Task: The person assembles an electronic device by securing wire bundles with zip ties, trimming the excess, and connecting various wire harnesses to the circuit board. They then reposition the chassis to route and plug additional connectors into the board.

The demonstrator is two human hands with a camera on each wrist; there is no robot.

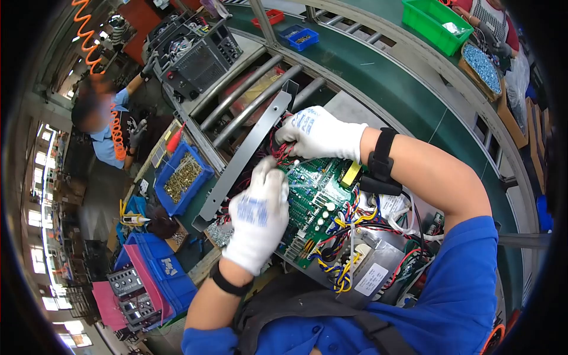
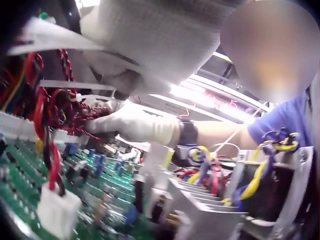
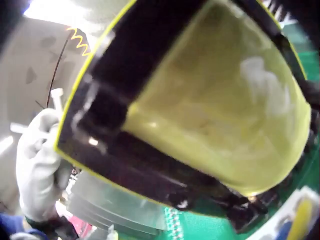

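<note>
Both hands wear white gloves. Over the left part of a green circuit board (image 1: 313, 195), the right hand (image 1: 322, 133) grips a bundle of red and black twisted wires (image 1: 284, 151). The left wrist view shows the fingers of that hand around the bundle (image 2: 75, 120). The left hand (image 1: 257, 216) is close beside it, fingers curled, pinching a thin white cable tie (image 3: 57, 97) whose ends stick out past the glove. A yellow-wrapped transformer (image 3: 220, 115) fills much of the right wrist view. In front of the left wrist camera stands a white connector (image 2: 57, 212) with red and black leads.
A grey metal panel (image 1: 245, 160) rises along the board's left edge. Nearer the body are a metal box with a label (image 1: 373, 278) and yellow, blue and red wires. Blue bins of screws (image 1: 183, 177) and rollers (image 1: 254, 94) flank the work. Another person (image 1: 109, 127) stands left.
</note>
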